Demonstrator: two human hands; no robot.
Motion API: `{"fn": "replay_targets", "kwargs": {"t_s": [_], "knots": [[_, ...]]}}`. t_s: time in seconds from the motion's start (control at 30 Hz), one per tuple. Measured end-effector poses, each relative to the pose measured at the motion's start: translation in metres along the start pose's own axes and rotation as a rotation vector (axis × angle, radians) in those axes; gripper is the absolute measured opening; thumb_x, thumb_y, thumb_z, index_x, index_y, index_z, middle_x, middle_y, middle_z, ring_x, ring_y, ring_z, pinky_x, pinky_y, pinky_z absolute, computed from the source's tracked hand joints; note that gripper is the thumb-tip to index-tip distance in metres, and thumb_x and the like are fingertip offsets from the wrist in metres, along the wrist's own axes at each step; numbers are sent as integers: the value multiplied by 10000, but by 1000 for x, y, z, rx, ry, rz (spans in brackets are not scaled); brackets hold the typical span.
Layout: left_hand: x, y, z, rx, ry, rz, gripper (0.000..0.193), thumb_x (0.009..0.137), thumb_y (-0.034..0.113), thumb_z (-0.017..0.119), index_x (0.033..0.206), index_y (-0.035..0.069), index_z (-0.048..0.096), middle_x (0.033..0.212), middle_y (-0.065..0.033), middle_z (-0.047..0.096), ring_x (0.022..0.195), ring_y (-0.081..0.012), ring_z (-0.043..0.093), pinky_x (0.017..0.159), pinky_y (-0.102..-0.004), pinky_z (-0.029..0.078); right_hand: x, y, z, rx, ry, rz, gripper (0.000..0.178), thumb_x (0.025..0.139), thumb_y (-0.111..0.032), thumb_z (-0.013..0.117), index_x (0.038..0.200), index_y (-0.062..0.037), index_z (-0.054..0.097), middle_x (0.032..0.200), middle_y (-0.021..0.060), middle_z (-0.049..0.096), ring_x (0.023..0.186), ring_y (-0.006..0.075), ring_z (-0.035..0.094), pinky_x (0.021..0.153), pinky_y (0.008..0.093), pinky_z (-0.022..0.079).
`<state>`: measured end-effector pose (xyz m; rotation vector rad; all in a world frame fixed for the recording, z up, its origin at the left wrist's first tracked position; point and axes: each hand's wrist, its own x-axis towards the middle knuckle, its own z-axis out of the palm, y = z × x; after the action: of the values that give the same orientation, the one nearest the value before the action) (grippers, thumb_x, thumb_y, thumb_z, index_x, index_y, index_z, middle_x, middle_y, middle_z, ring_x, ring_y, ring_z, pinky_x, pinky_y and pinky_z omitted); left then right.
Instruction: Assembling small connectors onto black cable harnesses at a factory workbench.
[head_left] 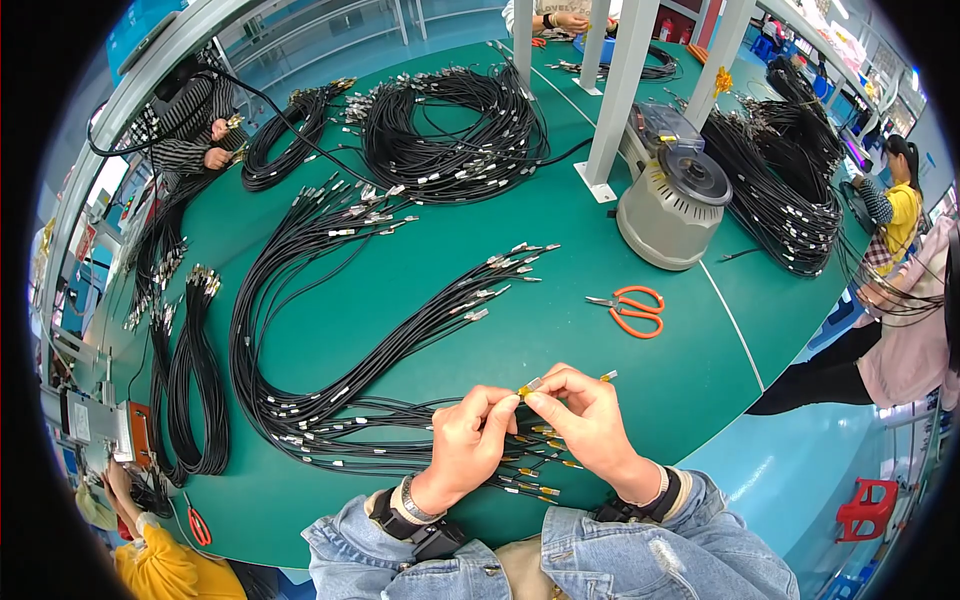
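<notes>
Thumb and forefinger of my left hand (466,442) pinch a black cable's end, at a small metal connector (531,386) with yellow tape around it. My right hand (592,428) closes on the same end from the other side, fingertips nearly meeting those of the left. Under both hands lie more cable ends, several with yellow tape (540,490). They belong to a loose bundle of black cables (262,340) that curves away to the left across the green table (560,330). The fingers partly hide the held cable.
Orange-handled scissors (638,312) lie beyond my right hand, before a round grey machine (672,205). Coiled black cables (450,135) sit at the back, with another pile (785,180) at right. White posts (622,100) rise from the table. Other people work around it; a red stool (867,510) stands right.
</notes>
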<state>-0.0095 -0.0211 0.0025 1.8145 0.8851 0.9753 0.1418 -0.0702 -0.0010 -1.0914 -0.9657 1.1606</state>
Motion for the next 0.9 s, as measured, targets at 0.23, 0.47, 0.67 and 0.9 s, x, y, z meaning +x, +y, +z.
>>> {"fn": "replay_targets", "kwargs": {"t_s": [0.23,0.47,0.67,0.9], "knots": [[3,1,-7,-125,-104,-61,165,934,115,520,853,-10,591,553,-13,568,451,-41,460,420,-187,329,-1,0,-2,-107,-5,-80,38,851,5,607,873,35,600,880,68,569,822,132,545,761,274,442],[11,-2,-20,-512,-390,-349,255,979,199,450,888,-2,579,603,-45,589,411,-49,430,391,-177,310,-1,-2,1,-76,-14,-103,34,848,6,609,861,34,595,874,64,561,813,133,540,754,275,442],[10,-3,-18,-581,-413,-357,285,982,225,444,881,-6,575,603,-66,590,395,-46,424,378,-183,314,1,0,2,6,-13,-52,52,867,-14,592,890,32,599,881,61,565,792,130,543,738,269,448],[14,-16,-25,-791,-571,-504,336,985,290,431,864,11,573,568,-50,559,379,-53,396,370,-187,296,6,0,-9,22,-178,0,116,897,-48,561,968,35,601,894,62,574,781,129,545,728,267,454]]}}
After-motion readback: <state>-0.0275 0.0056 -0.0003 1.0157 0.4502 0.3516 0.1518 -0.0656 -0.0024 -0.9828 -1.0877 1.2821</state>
